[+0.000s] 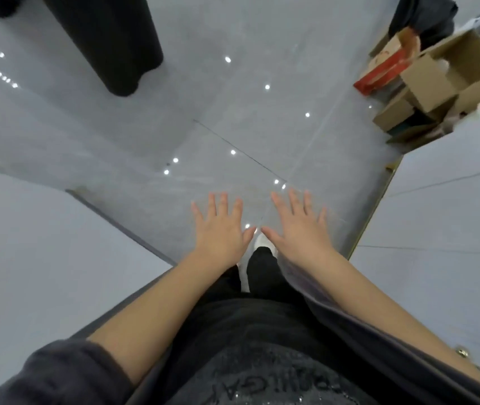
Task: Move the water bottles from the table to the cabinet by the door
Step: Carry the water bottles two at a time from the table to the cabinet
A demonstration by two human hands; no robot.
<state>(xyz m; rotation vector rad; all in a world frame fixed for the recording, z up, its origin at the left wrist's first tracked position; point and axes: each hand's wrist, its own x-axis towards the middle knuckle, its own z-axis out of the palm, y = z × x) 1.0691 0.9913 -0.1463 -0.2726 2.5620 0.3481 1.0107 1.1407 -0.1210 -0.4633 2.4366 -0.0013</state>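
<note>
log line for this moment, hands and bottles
left hand: spread flat, holds nothing | right hand: spread flat, holds nothing | water bottles: none in view | cardboard boxes: upper right

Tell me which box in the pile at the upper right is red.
The red box at the pile's left edge: only its side is coloured. The big open box beside it and the low carton below are plain brown cardboard.

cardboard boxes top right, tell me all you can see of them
The boxes are plain brown cardboard, heaped loosely on the grey floor at the frame's upper right. The biggest lies on top, open, flaps splayed; smaller ones sit under it. A red-sided box leans at the heap's left. Contents are too blurred to tell.
</note>
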